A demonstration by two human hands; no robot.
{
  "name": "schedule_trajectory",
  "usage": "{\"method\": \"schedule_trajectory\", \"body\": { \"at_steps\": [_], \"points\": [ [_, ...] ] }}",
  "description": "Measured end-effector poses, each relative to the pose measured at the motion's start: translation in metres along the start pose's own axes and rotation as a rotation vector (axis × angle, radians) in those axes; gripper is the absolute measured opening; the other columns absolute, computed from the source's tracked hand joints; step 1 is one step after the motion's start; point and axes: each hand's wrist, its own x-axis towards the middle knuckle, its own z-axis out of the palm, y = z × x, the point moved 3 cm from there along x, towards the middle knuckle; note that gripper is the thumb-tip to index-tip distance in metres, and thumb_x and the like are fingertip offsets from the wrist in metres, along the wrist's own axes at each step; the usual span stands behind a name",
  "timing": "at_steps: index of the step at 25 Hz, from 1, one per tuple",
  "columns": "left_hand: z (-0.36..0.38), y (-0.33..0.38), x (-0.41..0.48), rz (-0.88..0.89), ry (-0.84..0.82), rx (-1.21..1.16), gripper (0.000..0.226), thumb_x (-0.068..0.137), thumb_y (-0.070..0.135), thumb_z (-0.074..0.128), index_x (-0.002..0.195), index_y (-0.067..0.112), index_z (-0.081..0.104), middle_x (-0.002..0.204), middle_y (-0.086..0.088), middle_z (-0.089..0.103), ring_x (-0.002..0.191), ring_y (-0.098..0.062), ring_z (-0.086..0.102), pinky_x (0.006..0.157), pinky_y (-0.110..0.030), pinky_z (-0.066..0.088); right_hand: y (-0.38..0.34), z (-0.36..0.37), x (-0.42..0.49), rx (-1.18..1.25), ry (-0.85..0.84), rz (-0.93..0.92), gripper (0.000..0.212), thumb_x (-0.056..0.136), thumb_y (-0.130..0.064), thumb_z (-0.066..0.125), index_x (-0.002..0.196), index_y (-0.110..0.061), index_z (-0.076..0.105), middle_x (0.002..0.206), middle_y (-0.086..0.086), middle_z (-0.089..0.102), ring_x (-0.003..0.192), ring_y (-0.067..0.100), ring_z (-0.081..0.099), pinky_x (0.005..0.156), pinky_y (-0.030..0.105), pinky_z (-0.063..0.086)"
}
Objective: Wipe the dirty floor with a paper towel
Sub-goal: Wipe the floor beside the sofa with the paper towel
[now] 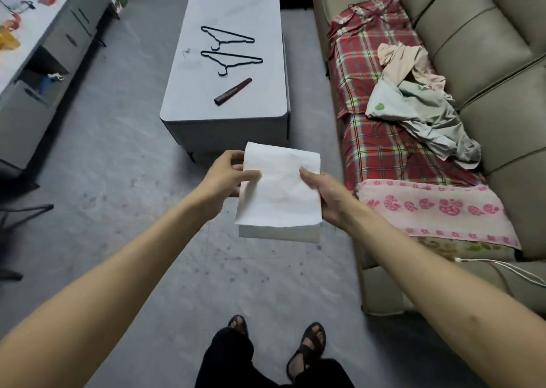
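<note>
A white paper towel point(280, 189) hangs in the air in front of me, folded so that a lower layer shows along its bottom edge. My left hand point(227, 175) pinches its left edge between thumb and fingers. On the right edge, my right hand point(325, 195) grips it with the thumb on top. Below lies the grey floor point(124, 181), marked with dark spots and smudges, several of them near my feet.
A grey coffee table point(206, 104) stands ahead with two black hangers point(230, 37) and a dark stick-like object point(233, 91). A beige sofa point(487, 62) with plaid cloth and loose clothes fills the right. A cabinet point(44, 62) runs along the left. My sandalled feet point(307, 349) are below.
</note>
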Motion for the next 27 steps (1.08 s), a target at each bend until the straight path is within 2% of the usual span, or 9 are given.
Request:
{"method": "schedule_trajectory", "body": {
  "at_steps": [4, 7, 10, 14, 20, 22, 24, 26, 27],
  "points": [
    [0.0, -0.079, 0.062, -0.134, -0.004, 0.072, 0.044, 0.084, 0.018, 0.071, 0.123, 0.015, 0.05, 0.104, -0.007, 0.064, 0.089, -0.023, 0.07, 0.073, -0.031, 0.058, 0.053, -0.056, 0.053, 0.014, 0.196, 0.073, 0.033, 0.1, -0.01, 0.045, 0.127, 0.006, 0.053, 0.118, 0.018, 0.065, 0.1, 0.029, 0.067, 0.088, 0.042, 0.054],
    [0.008, -0.148, 0.129, -0.19, -0.085, 0.181, 0.032, 0.087, 0.019, 0.067, 0.116, 0.015, 0.055, 0.101, -0.007, 0.067, 0.093, -0.025, 0.066, 0.085, -0.038, 0.052, 0.121, -0.117, 0.094, -0.007, 0.386, 0.109, 0.032, 0.099, -0.004, 0.044, 0.128, 0.008, 0.052, 0.12, 0.023, 0.062, 0.104, 0.036, 0.063, 0.096, 0.051, 0.048],
    [0.025, -0.233, 0.2, -0.241, -0.146, 0.25, 0.023, 0.087, 0.018, 0.066, 0.109, 0.014, 0.061, 0.098, -0.007, 0.069, 0.09, -0.023, 0.064, 0.081, -0.035, 0.049, 0.2, -0.183, 0.142, -0.048, 0.55, 0.186, 0.028, 0.098, -0.003, 0.047, 0.123, 0.005, 0.056, 0.117, 0.024, 0.064, 0.102, 0.038, 0.064, 0.095, 0.053, 0.048],
    [0.061, -0.33, 0.258, -0.279, -0.176, 0.311, 0.013, 0.086, 0.02, 0.067, 0.098, 0.023, 0.064, 0.095, 0.001, 0.071, 0.089, -0.017, 0.066, 0.077, -0.029, 0.048, 0.265, -0.254, 0.201, -0.156, 0.648, 0.231, 0.02, 0.095, -0.005, 0.052, 0.111, -0.001, 0.064, 0.102, 0.016, 0.072, 0.09, 0.03, 0.07, 0.083, 0.045, 0.055],
    [0.156, -0.505, 0.375, -0.189, -0.251, 0.578, 0.03, 0.088, 0.027, 0.064, 0.117, 0.018, 0.062, 0.114, 0.0, 0.067, 0.102, -0.016, 0.062, 0.084, -0.028, 0.047, 0.356, -0.369, 0.349, -0.164, 0.617, 0.206, 0.02, 0.092, -0.017, 0.063, 0.102, 0.0, 0.067, 0.089, 0.011, 0.075, 0.077, 0.024, 0.073, 0.058, 0.029, 0.057],
    [0.185, -0.558, 0.411, -0.185, -0.279, 0.635, 0.037, 0.09, 0.028, 0.061, 0.124, 0.016, 0.058, 0.124, -0.004, 0.062, 0.111, -0.02, 0.058, 0.087, -0.027, 0.044, 0.373, -0.409, 0.398, -0.274, 0.727, 0.216, 0.024, 0.09, -0.019, 0.066, 0.102, 0.001, 0.065, 0.092, 0.013, 0.073, 0.082, 0.029, 0.07, 0.065, 0.032, 0.056],
    [0.205, -0.598, 0.452, -0.154, -0.298, 0.705, 0.041, 0.091, 0.03, 0.059, 0.129, 0.016, 0.054, 0.124, -0.008, 0.061, 0.112, -0.023, 0.057, 0.086, -0.027, 0.042, 0.361, -0.447, 0.452, -0.654, 0.919, 0.055, 0.019, 0.089, -0.018, 0.062, 0.094, 0.001, 0.063, 0.089, 0.016, 0.066, 0.085, 0.035, 0.063, 0.067, 0.033, 0.047],
    [0.219, -0.621, 0.494, -0.102, -0.291, 0.781, 0.043, 0.091, 0.031, 0.058, 0.131, 0.016, 0.05, 0.112, -0.009, 0.063, 0.103, -0.025, 0.057, 0.08, -0.028, 0.041, 0.325, -0.464, 0.502, -1.023, 1.019, -0.343, 0.018, 0.088, -0.011, 0.057, 0.07, -0.006, 0.054, 0.073, 0.022, 0.058, 0.065, 0.034, 0.051, 0.057, 0.031, 0.025],
    [0.223, -0.628, 0.515, -0.066, -0.278, 0.82, 0.045, 0.091, 0.031, 0.058, 0.131, 0.015, 0.048, 0.107, -0.008, 0.061, 0.1, -0.026, 0.056, 0.078, -0.028, 0.039, 0.308, -0.469, 0.526, -1.16, 1.002, -0.538, 0.017, 0.086, -0.008, 0.056, 0.069, -0.007, 0.053, 0.068, 0.019, 0.052, 0.061, 0.032, 0.047, 0.056, 0.03, 0.019]
  ]
}}
